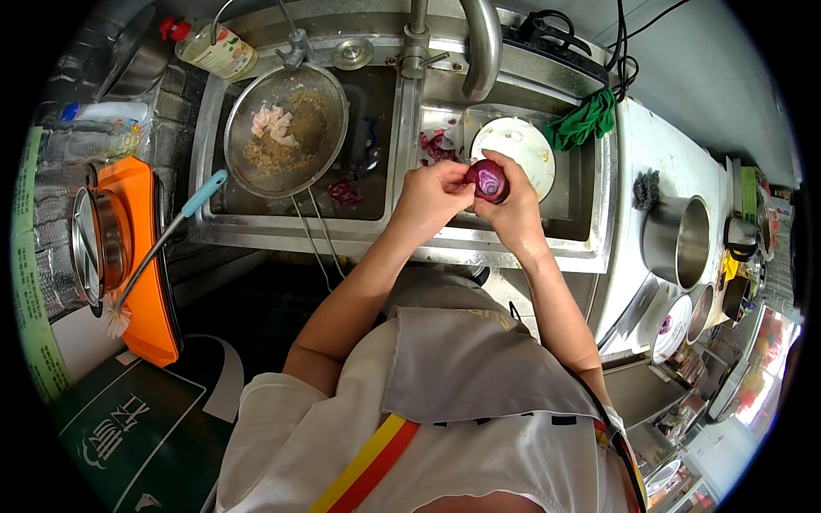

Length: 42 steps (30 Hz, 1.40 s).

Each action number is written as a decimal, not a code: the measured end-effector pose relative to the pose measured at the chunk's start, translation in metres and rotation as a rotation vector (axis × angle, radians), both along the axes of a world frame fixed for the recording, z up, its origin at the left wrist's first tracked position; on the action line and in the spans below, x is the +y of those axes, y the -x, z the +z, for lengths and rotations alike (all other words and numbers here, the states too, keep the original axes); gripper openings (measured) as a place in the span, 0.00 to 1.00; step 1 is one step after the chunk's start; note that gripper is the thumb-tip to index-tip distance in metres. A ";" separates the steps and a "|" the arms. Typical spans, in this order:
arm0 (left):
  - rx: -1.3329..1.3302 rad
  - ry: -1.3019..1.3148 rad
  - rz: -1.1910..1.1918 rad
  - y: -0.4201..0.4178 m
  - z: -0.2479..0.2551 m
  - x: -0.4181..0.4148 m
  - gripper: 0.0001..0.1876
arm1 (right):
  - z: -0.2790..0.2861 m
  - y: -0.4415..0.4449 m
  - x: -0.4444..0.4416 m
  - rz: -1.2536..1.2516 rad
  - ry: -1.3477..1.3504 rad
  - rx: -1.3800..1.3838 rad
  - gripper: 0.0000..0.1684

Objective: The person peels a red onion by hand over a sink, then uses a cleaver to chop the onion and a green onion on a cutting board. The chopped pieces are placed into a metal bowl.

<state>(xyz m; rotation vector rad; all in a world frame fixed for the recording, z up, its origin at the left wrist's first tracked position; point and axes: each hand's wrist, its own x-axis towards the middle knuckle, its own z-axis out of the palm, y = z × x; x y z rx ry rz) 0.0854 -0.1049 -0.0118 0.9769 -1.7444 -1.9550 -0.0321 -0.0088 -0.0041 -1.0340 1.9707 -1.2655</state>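
A red onion [489, 181] with purple skin and a pale ringed patch is held over the right sink basin. My right hand [517, 204] grips it from the right, thumb along its top and fingers beneath. The bunched fingertips of my left hand [442, 192] press against the onion's left side; whether they pinch a piece of skin is hidden. Below the hands, a white plate [542, 160] with small scraps on it lies in the basin. Purple onion peels [441, 146] are heaped left of the plate.
A round mesh strainer [321, 154] holding wet residue rests across the left basin [372, 199], its wire handle jutting over the front edge. The faucet spout [482, 58] curves above the right basin. Green gloves [582, 120] drape its right rim. A steel pot [673, 240] lies on the white counter.
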 end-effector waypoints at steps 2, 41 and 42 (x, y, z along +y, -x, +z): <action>-0.034 0.027 0.005 0.000 0.001 0.001 0.14 | 0.007 -0.004 -0.001 0.004 -0.042 0.135 0.37; 0.067 0.056 0.095 -0.020 -0.007 0.001 0.06 | 0.012 -0.034 -0.002 -0.051 0.002 0.252 0.35; 0.085 0.029 0.093 -0.021 -0.001 0.000 0.06 | 0.013 -0.030 -0.002 -0.056 0.011 0.175 0.35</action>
